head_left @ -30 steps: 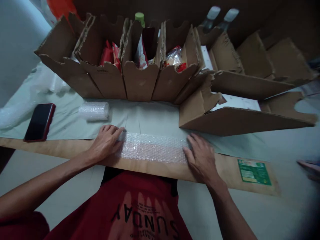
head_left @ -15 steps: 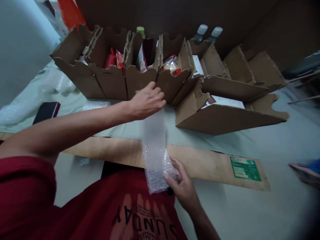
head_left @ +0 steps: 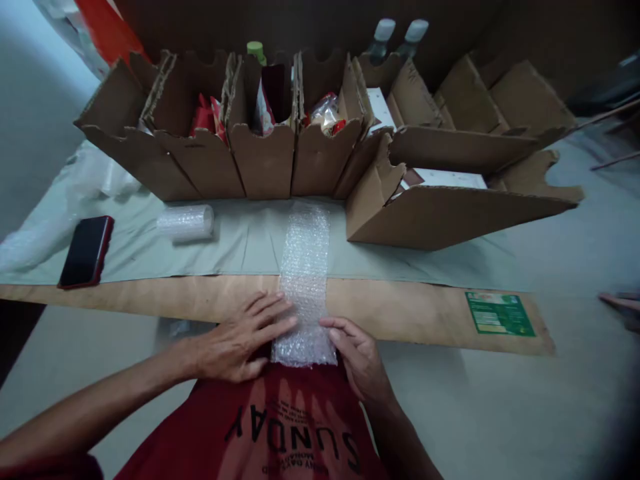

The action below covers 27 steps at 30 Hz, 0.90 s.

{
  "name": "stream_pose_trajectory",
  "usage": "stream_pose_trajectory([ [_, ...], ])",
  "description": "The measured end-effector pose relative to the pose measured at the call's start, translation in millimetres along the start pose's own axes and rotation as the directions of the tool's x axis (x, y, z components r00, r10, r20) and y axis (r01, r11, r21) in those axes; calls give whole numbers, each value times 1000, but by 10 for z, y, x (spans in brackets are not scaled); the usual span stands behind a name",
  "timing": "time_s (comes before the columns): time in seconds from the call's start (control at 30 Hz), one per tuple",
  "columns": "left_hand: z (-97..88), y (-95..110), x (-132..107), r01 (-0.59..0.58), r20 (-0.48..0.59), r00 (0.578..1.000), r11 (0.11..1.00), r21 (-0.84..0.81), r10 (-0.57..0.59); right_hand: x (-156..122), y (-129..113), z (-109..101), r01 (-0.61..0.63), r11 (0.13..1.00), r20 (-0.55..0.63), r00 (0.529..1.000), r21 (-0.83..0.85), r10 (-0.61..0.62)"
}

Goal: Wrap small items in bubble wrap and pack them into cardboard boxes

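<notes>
A strip of bubble wrap (head_left: 304,267) lies lengthwise in front of me, its far end on the green cloth and its near end over the board's edge against my red shirt. My left hand (head_left: 240,340) rests flat with stretched fingers, their tips on the strip's left edge. At the right edge, my right hand (head_left: 357,357) touches the wrap with its fingertips, the fingers loosely extended. A rolled-up piece of bubble wrap (head_left: 185,223) lies farther back on the left.
A row of cardboard holders (head_left: 265,160) stands behind, several containing packets. Another cardboard holder (head_left: 425,217) with a white box lies at the right. A phone (head_left: 87,252) is at the left, more bubble wrap (head_left: 45,233) beside it. A green label (head_left: 500,313) marks the wooden board (head_left: 400,310).
My left hand has come back from the strip's far end to its near left edge. The strip now lies flat. My right hand stays near its right edge, and the view has shifted slightly.
</notes>
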<state>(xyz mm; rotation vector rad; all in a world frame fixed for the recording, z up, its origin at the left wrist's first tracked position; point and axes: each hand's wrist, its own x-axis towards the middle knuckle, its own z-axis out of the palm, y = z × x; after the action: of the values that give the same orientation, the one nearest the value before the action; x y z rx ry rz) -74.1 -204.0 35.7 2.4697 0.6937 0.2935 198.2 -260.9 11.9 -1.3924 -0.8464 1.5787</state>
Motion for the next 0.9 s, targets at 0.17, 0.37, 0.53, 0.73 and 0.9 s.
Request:
stream_pose_trajectory([
  [0.17, 247, -21, 434, 406, -262, 841, 872, -273, -473, 165, -57, -55, 132, 990, 34, 990, 47, -134],
  [0.37, 208, -218, 747, 610, -178, 755, 775, -164, -632, 252, -108, -111, 583, 422, 193, 715, -694, -672],
  [0.53, 254, -190, 678, 599, -284, 755, 798, -69, -592, 494, -114, -95, 595, -44, 519, 660, -803, -544],
  [0.73, 255, 11, 412, 296, -482, 850, 950, 105, -212, 603, -280, -117, 712, 19, 616, 621, -702, -484],
  [0.9, 273, -76, 469, 291, -455, 848, 956, -31, -273, 693, -446, -61, 715, 230, 551, 669, -661, -499],
])
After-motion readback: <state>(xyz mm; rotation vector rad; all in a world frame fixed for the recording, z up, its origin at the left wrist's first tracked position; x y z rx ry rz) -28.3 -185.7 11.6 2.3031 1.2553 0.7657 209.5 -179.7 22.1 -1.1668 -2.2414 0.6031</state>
